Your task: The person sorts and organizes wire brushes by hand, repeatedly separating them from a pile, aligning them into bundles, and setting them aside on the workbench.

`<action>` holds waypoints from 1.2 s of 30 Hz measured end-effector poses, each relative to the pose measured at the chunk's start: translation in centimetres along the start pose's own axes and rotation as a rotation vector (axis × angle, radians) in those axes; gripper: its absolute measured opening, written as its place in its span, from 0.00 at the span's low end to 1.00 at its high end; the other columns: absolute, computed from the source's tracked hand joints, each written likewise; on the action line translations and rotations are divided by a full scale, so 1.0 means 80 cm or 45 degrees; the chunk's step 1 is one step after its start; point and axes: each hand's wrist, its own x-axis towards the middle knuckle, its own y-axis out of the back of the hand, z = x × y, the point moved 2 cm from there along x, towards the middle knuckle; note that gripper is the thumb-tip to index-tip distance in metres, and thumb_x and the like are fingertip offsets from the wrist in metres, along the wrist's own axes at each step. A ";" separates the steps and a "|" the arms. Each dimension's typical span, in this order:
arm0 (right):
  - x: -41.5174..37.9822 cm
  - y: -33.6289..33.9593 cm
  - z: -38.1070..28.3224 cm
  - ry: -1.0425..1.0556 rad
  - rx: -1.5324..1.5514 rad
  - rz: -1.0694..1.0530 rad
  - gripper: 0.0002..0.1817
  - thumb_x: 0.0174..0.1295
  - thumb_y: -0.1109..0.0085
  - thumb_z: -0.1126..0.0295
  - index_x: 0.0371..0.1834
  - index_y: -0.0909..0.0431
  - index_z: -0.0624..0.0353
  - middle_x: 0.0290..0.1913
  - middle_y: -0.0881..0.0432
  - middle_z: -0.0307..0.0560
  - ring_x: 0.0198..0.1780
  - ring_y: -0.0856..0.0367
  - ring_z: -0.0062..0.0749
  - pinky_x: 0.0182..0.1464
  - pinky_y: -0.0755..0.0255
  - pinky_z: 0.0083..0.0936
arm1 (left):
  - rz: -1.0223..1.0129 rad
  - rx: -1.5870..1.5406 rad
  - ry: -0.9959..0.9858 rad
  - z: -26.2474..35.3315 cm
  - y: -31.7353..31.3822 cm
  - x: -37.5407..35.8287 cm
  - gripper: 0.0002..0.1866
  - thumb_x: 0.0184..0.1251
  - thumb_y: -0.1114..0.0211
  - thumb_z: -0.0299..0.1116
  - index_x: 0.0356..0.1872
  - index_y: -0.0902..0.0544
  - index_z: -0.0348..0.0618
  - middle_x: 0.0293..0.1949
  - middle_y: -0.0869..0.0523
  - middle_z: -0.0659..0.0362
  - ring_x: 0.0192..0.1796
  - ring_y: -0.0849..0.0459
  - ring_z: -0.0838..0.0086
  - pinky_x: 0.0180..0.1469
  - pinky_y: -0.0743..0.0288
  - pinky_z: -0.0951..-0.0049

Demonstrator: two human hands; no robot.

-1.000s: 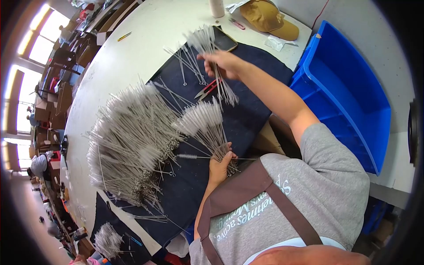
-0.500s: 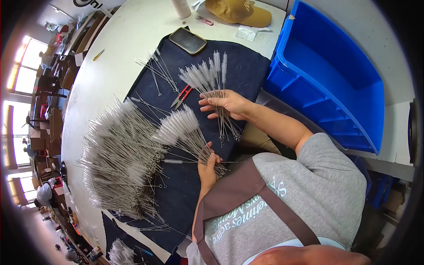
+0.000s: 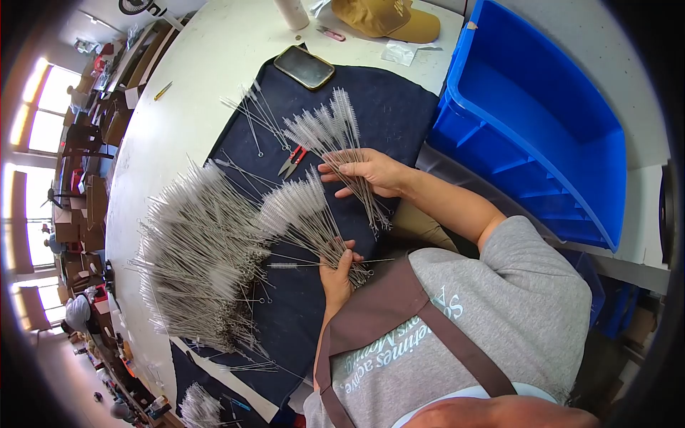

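My right hand (image 3: 379, 173) holds a fanned bundle of thin wire brushes (image 3: 330, 128) between thumb and fingers, white bristles up and looped ends down. Lower down, my left hand (image 3: 337, 279) grips another bundle (image 3: 294, 207), and one brush (image 3: 283, 266) lies crosswise at that hand. A large pile of similar brushes (image 3: 193, 250) spreads over the dark cloth (image 3: 399, 100) and white table. Red-handled snips (image 3: 292, 162) lie near my right hand's bundle, with a few loose brushes (image 3: 265, 118) beside them.
Beyond the cloth's right edge stands a blue bin (image 3: 531, 107). A phone (image 3: 304, 67) rests on the cloth's far edge. On the white table (image 3: 171, 121) are a cap (image 3: 389, 20), a bottle (image 3: 291, 13) and a pen (image 3: 163, 90). More brushes (image 3: 200, 406) lie at the lower left.
The brush tips in my right hand have swung slightly left. The bundle in my left hand has shifted a little to the right, and its bristle ends look more spread.
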 end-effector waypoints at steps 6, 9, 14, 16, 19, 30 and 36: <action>-0.001 0.000 -0.004 0.017 0.033 -0.012 0.20 0.63 0.53 0.75 0.59 0.38 0.63 0.57 0.31 0.52 0.58 0.30 0.37 0.49 0.23 0.36 | -0.015 -0.060 -0.009 -0.006 0.007 0.002 0.16 0.61 0.43 0.22 0.49 0.32 0.32 0.37 0.24 0.56 0.32 0.25 0.76 0.36 0.28 0.76; -0.001 0.000 -0.007 0.044 0.022 0.015 0.19 0.63 0.53 0.75 0.57 0.36 0.63 0.56 0.30 0.50 0.55 0.28 0.35 0.47 0.23 0.34 | -0.030 -0.015 -0.037 -0.002 0.005 0.003 0.15 0.61 0.43 0.22 0.49 0.31 0.32 0.36 0.25 0.57 0.31 0.25 0.76 0.35 0.28 0.77; 0.007 0.018 -0.019 0.078 -0.135 0.208 0.16 0.61 0.49 0.74 0.53 0.32 0.62 0.47 0.23 0.46 0.39 0.23 0.26 0.35 0.23 0.22 | 0.024 -0.034 -0.032 0.030 -0.015 0.013 0.14 0.63 0.44 0.24 0.49 0.31 0.33 0.37 0.24 0.57 0.28 0.25 0.77 0.32 0.27 0.76; 0.023 0.041 -0.029 0.167 -0.417 0.333 0.16 0.60 0.48 0.74 0.52 0.31 0.63 0.43 0.21 0.46 0.35 0.24 0.23 0.30 0.26 0.18 | -0.009 -0.112 0.007 0.039 -0.018 0.020 0.14 0.64 0.45 0.27 0.50 0.31 0.35 0.38 0.24 0.57 0.27 0.25 0.77 0.32 0.26 0.75; 0.038 0.071 -0.044 0.178 -0.674 0.532 0.18 0.58 0.47 0.73 0.51 0.31 0.64 0.45 0.23 0.49 0.36 0.25 0.26 0.36 0.27 0.20 | -0.084 -0.271 0.064 0.046 -0.023 0.027 0.14 0.65 0.45 0.29 0.50 0.31 0.36 0.38 0.24 0.59 0.26 0.26 0.78 0.33 0.24 0.72; 0.008 0.030 -0.027 0.967 -2.024 1.051 0.31 0.57 0.44 0.60 0.61 0.40 0.63 0.56 0.33 0.57 0.59 0.37 0.46 0.59 0.46 0.39 | -0.042 -0.017 -0.036 0.053 -0.043 0.041 0.14 0.62 0.41 0.25 0.48 0.30 0.38 0.34 0.21 0.56 0.23 0.27 0.80 0.25 0.31 0.80; -0.030 -0.034 0.031 0.335 -0.612 -0.081 0.24 0.58 0.40 0.64 0.55 0.33 0.63 0.44 0.23 0.43 0.44 0.26 0.20 0.46 0.31 0.20 | -0.259 -0.044 0.028 0.068 -0.044 0.038 0.10 0.63 0.43 0.27 0.44 0.29 0.38 0.31 0.23 0.58 0.19 0.35 0.83 0.20 0.41 0.82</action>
